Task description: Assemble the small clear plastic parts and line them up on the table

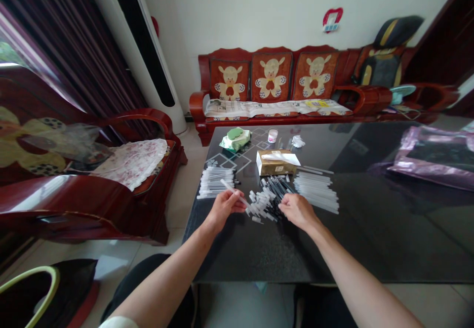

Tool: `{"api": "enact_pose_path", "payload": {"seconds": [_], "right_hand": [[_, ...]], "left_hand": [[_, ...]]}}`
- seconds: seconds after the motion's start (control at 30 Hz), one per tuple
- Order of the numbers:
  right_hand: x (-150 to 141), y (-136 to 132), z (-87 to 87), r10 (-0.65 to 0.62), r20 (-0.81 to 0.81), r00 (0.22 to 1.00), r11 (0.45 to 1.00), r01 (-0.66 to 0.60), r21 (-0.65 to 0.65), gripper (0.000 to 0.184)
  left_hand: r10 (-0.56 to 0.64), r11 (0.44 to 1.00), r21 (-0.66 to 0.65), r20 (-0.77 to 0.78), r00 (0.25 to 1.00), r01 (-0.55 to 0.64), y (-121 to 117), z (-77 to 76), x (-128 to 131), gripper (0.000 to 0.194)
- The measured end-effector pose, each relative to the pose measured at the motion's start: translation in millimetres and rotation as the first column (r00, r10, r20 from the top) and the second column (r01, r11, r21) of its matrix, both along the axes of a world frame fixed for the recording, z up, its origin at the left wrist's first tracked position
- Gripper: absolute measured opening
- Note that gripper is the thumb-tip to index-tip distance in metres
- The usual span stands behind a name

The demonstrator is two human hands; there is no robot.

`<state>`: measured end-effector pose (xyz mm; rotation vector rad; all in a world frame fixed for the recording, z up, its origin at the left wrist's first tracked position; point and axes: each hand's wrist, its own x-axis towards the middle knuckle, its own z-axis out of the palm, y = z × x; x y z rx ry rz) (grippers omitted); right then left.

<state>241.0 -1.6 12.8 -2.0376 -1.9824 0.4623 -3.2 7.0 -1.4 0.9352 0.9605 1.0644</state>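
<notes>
My left hand [225, 209] is closed around a slim translucent white pen barrel [227, 185], which slants up and left from my fingers. My right hand [297, 211] pinches at the near edge of the black sticks [277, 185]; what lies between its fingertips is hidden. Short whitish caps [259, 200] lie heaped between my hands, mixed with small black pieces. Beyond my left hand, a stack of similar white barrels [216, 181] rests with black bits at its right end. More frosted barrels [317, 190] lie side by side to the right of my right hand.
On the dark glossy table [370, 239] stand a gold tissue box [267, 167], a green wipes pack [236, 141], a small white cup [273, 136] and a crumpled tissue [297, 141]. A purple plastic bag [411, 162] lies right. Wooden seats [148, 219] flank the left and back.
</notes>
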Motion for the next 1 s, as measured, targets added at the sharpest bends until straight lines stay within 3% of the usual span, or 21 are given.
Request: {"api": "enact_pose_path", "payload": {"seconds": [0.1,0.17,0.23,0.3,0.37,0.53,0.73,0.87,1.0], "right_hand": [[13,12,-0.6,-0.093,-0.014,0.996,0.992,0.094,0.083,0.017],[10,11,-0.2,-0.039,-0.151,0.988,0.989,0.059,0.132,0.022],[-1,3,0.9,0.102,-0.342,0.934,0.991,-0.065,0.118,0.029],[-15,-9,1.6,0.228,-0.51,0.829,0.97,-0.236,0.05,0.034],[-29,-19,0.9,0.272,-0.622,0.734,0.936,-0.353,-0.008,0.032],[-38,-26,-2.9,0.179,-0.774,0.607,0.903,-0.413,-0.115,0.032],[-31,-22,2.1,0.082,-0.798,0.597,0.867,-0.437,-0.238,0.033],[-37,-25,4.4,0.001,-0.844,0.536,0.842,-0.456,-0.289,0.039],[-41,-27,1.9,-0.04,-0.863,0.504,0.829,-0.465,-0.31,0.043]], "left_hand": [[-0.095,0.995,0.006,-0.019,0.995,0.095,-6,1.0,6,0.041],[-0.152,0.988,0.013,-0.017,0.988,0.153,-9,2.4,9,0.041],[-0.197,0.98,0.029,-0.012,0.98,0.197,-12,4.0,11,0.04],[-0.228,0.972,0.054,-0.003,0.974,0.227,-14,5.1,12,0.038],[-0.255,0.964,0.074,0.006,0.967,0.254,-16,5.6,13,0.036],[-0.219,0.973,0.081,0.045,0.975,0.215,-12,7.0,9,0.038],[-0.052,0.987,0.154,-0.005,0.999,0.052,4,15.2,-10,0.04],[-0.096,0.978,0.173,-0.113,0.989,0.115,2,14.0,-8,0.038],[-0.214,0.94,0.227,-0.193,0.958,0.255,-6,10.5,4,0.038]]}}
